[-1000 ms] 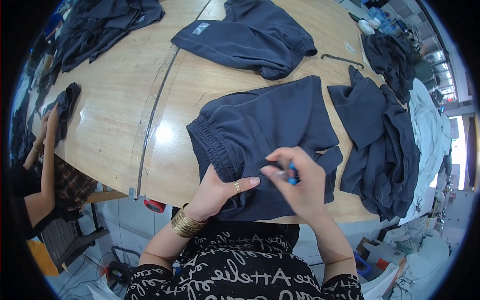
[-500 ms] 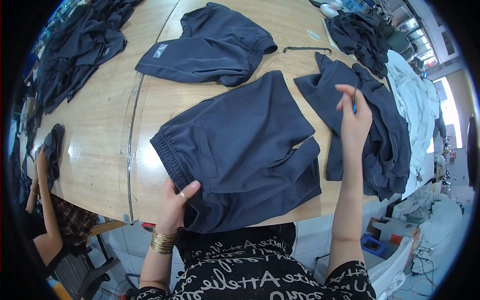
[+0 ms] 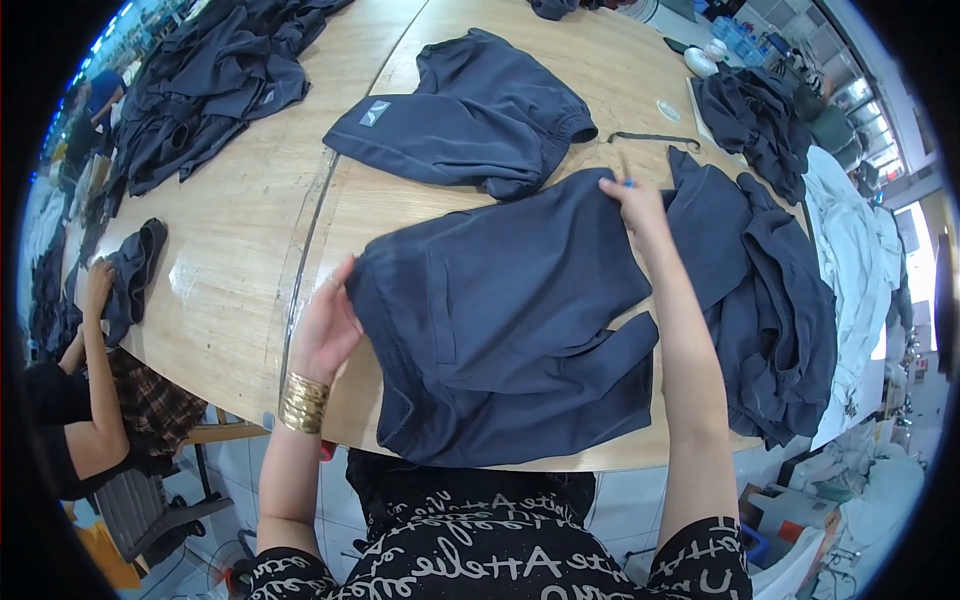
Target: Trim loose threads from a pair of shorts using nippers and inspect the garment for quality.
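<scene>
A pair of dark navy shorts [image 3: 510,300] lies flat on the table in front of me, its elastic waistband toward the left. My left hand [image 3: 328,325], with a gold bangle on the wrist, grips the waistband's upper left corner; some fingertips are hidden by the cloth. At the far end of the shorts, my right hand [image 3: 637,205] pinches the corner of a leg opening. A small blue-handled tool [image 3: 628,183], perhaps thread snips, shows between its fingers, mostly hidden. Beyond lies another dark pair of shorts [image 3: 470,125] with a small pale label.
Dark garments are piled at right [image 3: 770,300], far right [image 3: 750,120] and far left [image 3: 210,90]. A thin dark strip [image 3: 655,138] lies on the wooden table [image 3: 240,230]. Pale cloth [image 3: 850,260] hangs along the right edge. At left, a co-worker's hands [image 3: 98,290] hold a dark garment.
My left hand has moved up the waistband to its upper corner. My right hand has come left from above the right pile and taken hold of the leg corner. The view has shifted.
</scene>
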